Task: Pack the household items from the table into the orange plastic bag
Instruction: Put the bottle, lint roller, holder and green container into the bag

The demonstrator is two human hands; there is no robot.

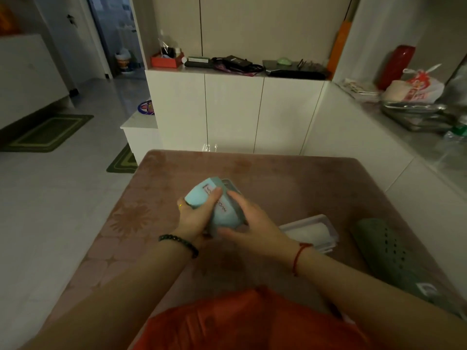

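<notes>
Both my hands hold a light blue cup-shaped item [199, 195] with a white label, just above the middle of the pink table [290, 178]. My left hand [195, 218] grips it from the left, thumb across the label. My right hand [252, 228] curls round its right side and underside. A grey-green piece [231, 188] shows behind the blue one. The orange plastic bag [252, 322] lies crumpled at the near edge, below my forearms. A clear plastic box [316, 231] with something white inside sits right of my right wrist. A green perforated slipper [386, 253] lies at the table's right.
White cabinets [232, 109] stand just beyond the table, their ledge cluttered with a red box, cables and a laptop. A counter on the right [404, 127] carries a red cylinder, a plastic bag and a metal tray. Tiled floor with green mats [48, 132] lies to the left.
</notes>
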